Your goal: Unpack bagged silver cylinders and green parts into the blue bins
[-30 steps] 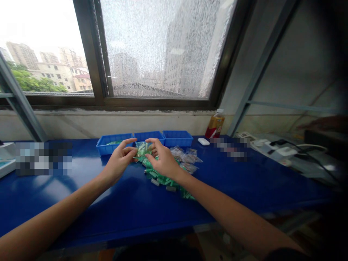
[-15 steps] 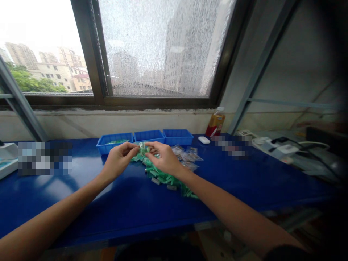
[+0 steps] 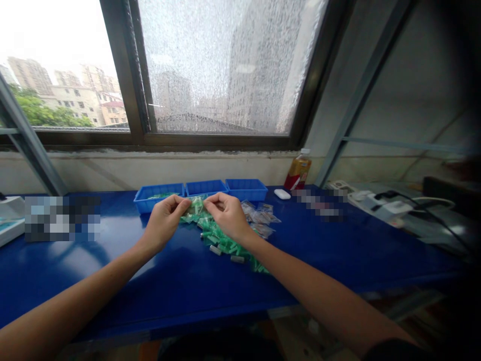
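Note:
Between my hands is a small clear plastic bag (image 3: pixel 197 204) with pale green pieces inside. My left hand (image 3: pixel 165 220) pinches its left edge with thumb and forefinger. At the bag's right edge, my right hand (image 3: pixel 229 214) pinches it the same way. Under and beyond my hands lies a heap of small green cylindrical pieces (image 3: pixel 225 243), with a few grey ones at its near edge. Several flat clear bags with brownish contents (image 3: pixel 261 215) lie just right of my right hand.
Three blue plastic bins stand along the back: the left bin (image 3: pixel 141 204) holds green bagged items, beside the middle bin (image 3: pixel 206 187) and right bin (image 3: pixel 246 190). A drink bottle (image 3: pixel 298 170) and a white case (image 3: pixel 282 194) are at the back right of the blue table (image 3: pixel 150 301).
My right fingers have shifted from curling around the bag to pinching its edge. The bag now shows more openly, spread between both hands.

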The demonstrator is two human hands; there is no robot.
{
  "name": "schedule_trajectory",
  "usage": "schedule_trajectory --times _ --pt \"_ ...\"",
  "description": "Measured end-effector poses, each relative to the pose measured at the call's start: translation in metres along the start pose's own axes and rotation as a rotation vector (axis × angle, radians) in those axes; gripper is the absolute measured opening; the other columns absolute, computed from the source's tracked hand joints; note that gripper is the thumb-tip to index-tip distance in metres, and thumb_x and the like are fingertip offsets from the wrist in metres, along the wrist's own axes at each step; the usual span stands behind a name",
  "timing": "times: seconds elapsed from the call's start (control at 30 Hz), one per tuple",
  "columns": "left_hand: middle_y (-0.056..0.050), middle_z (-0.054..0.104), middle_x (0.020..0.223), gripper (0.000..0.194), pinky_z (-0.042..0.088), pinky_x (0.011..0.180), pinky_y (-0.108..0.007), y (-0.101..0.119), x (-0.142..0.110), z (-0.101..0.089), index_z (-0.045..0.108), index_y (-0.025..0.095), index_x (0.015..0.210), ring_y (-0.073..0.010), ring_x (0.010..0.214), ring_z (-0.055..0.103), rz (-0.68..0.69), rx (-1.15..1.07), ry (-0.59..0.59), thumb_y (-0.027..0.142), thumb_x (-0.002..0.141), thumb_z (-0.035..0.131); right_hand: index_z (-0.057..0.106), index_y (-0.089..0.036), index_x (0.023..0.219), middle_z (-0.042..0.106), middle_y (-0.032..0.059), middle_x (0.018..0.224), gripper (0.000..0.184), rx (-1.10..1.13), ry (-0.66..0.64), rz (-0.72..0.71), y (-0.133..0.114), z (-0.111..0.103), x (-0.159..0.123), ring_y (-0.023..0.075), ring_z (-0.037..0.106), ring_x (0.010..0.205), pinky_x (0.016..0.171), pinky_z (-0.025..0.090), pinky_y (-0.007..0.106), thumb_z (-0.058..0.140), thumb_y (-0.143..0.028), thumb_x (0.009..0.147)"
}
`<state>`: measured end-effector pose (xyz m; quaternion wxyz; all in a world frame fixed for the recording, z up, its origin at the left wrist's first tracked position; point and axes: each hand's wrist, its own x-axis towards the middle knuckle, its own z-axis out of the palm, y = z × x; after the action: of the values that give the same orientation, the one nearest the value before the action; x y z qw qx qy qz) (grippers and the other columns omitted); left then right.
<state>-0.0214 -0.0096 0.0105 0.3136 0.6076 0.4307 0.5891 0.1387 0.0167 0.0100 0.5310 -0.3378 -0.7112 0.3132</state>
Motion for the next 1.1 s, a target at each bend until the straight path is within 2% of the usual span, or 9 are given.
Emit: schedule_trajectory --times 0.1,0.23,0.4,0.5,0.63,0.7,0.87,1.0,1.1 --pt "0.001 0.061 0.068 0.026 0.041 0.062 -0.022 0.004 0.003 -0.003 0.057 0.014 0.087 -0.0106 0.061 0.055 -0.011 -0.093 0.017 0.032 0.07 0.066 0.049 -0.017 0.067 0.052 -0.0027 0.057 0.011 0.08 0.098 0.064 -0.002 0.001 0.002 0.0087 0.048 0.048 0.046 0.037 0.021 0.055 -0.025 0.071" --pt "-0.001 0.063 0.074 0.043 0.043 0.065 -0.025 0.007 0.007 -0.01 0.052 0.015 0.105 -0.0125 0.067 0.059 -0.127 -0.208 -0.008 0.037 0.07 0.066 0.041 -0.02 0.078 0.049 -0.0053 0.063 0.018 0.2 0.156 0.021 -0.008 0.001 0.002 0.0082 0.05 0.053 0.05 0.04 0.02 0.056 -0.019 0.067" --pt "-0.001 0.06 0.074 0.025 0.039 0.058 -0.021 0.004 0.004 -0.008 0.062 0.014 0.082 -0.0105 0.064 0.053 -0.157 -0.129 -0.178 0.036 0.07 0.066 0.043 -0.02 0.094 0.048 -0.0066 0.062 0.028 0.154 0.078 -0.021 -0.011 0.0 0.0 0.0092 0.052 0.056 0.054 0.042 0.022 0.055 -0.018 0.069" --pt "0.002 0.054 0.061 0.021 0.035 0.055 -0.02 0.004 0.002 -0.007 0.059 0.014 0.068 -0.0081 0.056 0.046 -0.11 -0.064 -0.173 0.033 0.072 0.064 0.049 -0.018 0.096 0.049 -0.0058 0.061 0.028 0.151 -0.006 0.012 -0.008 0.0 0.0 0.0093 0.051 0.056 0.055 0.042 0.022 0.057 -0.02 0.07" --pt "0.002 0.051 0.055 0.03 0.032 0.053 -0.021 0.005 0.003 -0.01 0.056 0.013 0.06 -0.0083 0.053 0.043 -0.087 -0.033 -0.166 0.037 0.077 0.058 0.057 -0.015 0.079 0.053 -0.0027 0.06 0.012 0.166 -0.128 0.087 -0.004 -0.002 0.001 0.0092 0.049 0.055 0.054 0.04 0.023 0.056 -0.026 0.073" --pt "0.001 0.05 0.054 0.035 0.032 0.052 -0.021 0.006 0.004 -0.01 0.054 0.013 0.057 -0.0085 0.052 0.042 -0.093 -0.038 -0.167 0.04 0.08 0.054 0.058 -0.015 0.069 0.054 -0.0019 0.06 0.013 0.153 -0.146 0.113 -0.003 -0.004 0.002 0.009 0.048 0.055 0.054 0.039 0.023 0.056 -0.027 0.073" --pt "0.0 0.054 0.061 0.032 0.036 0.055 -0.022 0.007 0.004 -0.008 0.058 0.013 0.067 -0.0094 0.054 0.047 -0.176 -0.168 -0.13 0.043 0.079 0.054 0.058 -0.014 0.066 0.053 -0.0025 0.059 0.015 0.148 -0.108 0.152 -0.005 -0.01 0.004 0.0084 0.046 0.053 0.052 0.036 0.022 0.057 -0.028 0.072" --pt "0.001 0.055 0.061 0.025 0.037 0.056 -0.021 0.007 0.002 -0.009 0.058 0.014 0.068 -0.009 0.055 0.049 -0.166 -0.144 -0.175 0.037 0.075 0.06 0.059 -0.014 0.067 0.053 -0.0023 0.059 0.015 0.154 -0.09 0.169 -0.005 -0.011 0.005 0.0087 0.046 0.053 0.052 0.036 0.022 0.058 -0.029 0.071" --pt "0.001 0.057 0.064 0.019 0.037 0.056 -0.02 0.007 0.002 -0.009 0.061 0.015 0.079 -0.0092 0.058 0.05 -0.165 -0.119 -0.183 0.032 0.071 0.064 0.06 -0.014 0.07 0.054 -0.0019 0.059 0.013 0.154 -0.08 0.177 -0.003 -0.01 0.005 0.0091 0.047 0.053 0.052 0.036 0.022 0.057 -0.027 0.071"
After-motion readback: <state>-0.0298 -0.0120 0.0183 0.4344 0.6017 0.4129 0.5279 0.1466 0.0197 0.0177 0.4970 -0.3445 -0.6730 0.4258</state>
